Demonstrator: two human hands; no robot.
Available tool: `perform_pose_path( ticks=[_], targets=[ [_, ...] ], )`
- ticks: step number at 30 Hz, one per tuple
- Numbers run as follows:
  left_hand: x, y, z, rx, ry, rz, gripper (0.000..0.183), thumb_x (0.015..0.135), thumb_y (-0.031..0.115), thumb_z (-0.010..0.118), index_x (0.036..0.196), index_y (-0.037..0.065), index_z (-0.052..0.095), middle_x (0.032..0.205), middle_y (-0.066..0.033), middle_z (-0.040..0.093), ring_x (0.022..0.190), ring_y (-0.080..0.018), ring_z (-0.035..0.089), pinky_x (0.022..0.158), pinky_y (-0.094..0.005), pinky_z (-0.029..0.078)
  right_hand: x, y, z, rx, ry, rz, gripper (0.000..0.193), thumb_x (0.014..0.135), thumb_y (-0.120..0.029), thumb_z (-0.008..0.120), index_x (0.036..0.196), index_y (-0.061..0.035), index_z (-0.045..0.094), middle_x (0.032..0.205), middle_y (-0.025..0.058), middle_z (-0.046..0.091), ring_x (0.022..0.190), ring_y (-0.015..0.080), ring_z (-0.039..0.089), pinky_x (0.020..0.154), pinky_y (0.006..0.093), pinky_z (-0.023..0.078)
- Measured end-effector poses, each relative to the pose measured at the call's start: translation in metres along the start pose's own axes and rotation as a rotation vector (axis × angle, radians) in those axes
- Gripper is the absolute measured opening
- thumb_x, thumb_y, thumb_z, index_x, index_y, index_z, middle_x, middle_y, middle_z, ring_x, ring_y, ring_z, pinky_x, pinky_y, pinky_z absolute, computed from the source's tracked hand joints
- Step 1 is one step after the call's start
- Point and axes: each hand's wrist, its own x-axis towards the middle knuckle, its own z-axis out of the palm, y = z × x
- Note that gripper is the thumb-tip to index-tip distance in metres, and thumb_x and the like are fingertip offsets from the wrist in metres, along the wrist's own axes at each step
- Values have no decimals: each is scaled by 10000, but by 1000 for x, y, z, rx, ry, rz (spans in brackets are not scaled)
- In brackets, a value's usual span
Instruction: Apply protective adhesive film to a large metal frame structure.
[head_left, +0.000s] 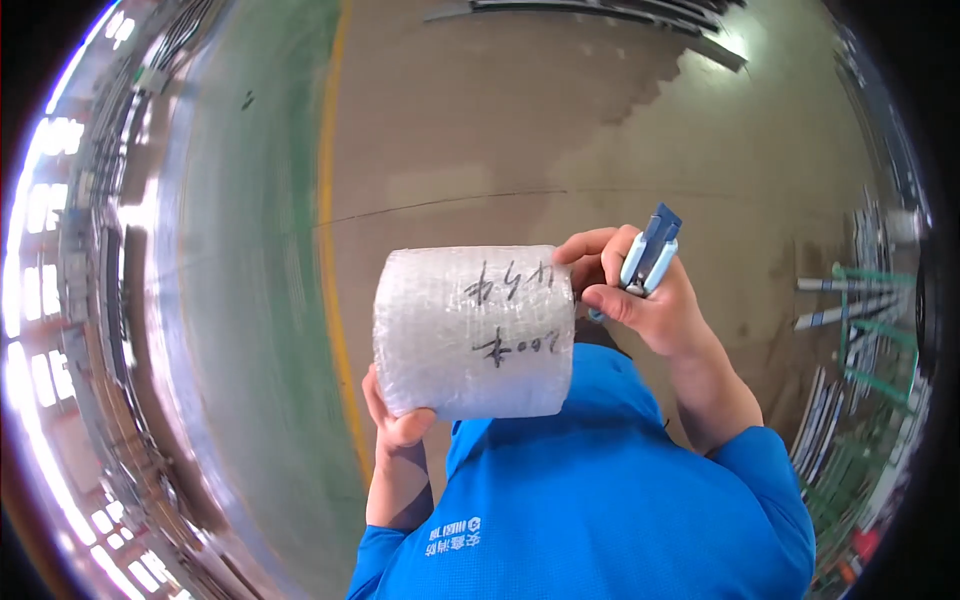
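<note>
In front of my chest I hold up a squat, roughly cylindrical bundle (440, 340) wrapped in clear, whitish bubble wrap, with black handwriting on its side. My left hand (402, 420) grips its lower left edge, thumb on the near side and the other fingers mostly hidden behind. At the upper right end, the fingertips of my right hand (635, 285) touch the bundle's edge. A small hand tool (652, 250) with light-blue handles and a dark-blue part sits in that same hand, pointing up; its exact kind is unclear.
A yellow line (327, 180) divides the brown floor (480, 130) from a green strip (250, 250) on the left. Long metal lengths (620, 12) lie on the floor at the far side. To the right stands a green rack (870, 330) with pale bars.
</note>
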Motion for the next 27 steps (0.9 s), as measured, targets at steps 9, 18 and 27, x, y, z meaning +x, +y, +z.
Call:
perform_pose_path(
  ticks=[9,18,27],
  targets=[
    [84,2,-49,-208,164,79,876,558,384,845,1213,-108,533,1105,-121,647,961,-200,619,820,-301,477,142,2,40,-107,-130,52,271,840,-69,730,803,-85,461,1145,179,604,938,188,629,774,321,526],
    [222,42,-105,-323,63,11,876,548,342,799,1215,-149,517,1141,-163,643,1007,-235,627,875,-311,476,281,6,84,-209,-87,-131,272,848,-113,741,820,-83,472,1035,163,629,882,185,638,745,309,528],
    [322,58,-155,-424,135,33,940,530,326,722,1279,-175,453,1227,-245,598,1092,-319,619,951,-368,477,413,25,112,-225,-206,-194,274,839,-119,753,852,-98,480,929,132,644,817,165,627,723,289,516]
  ],
)
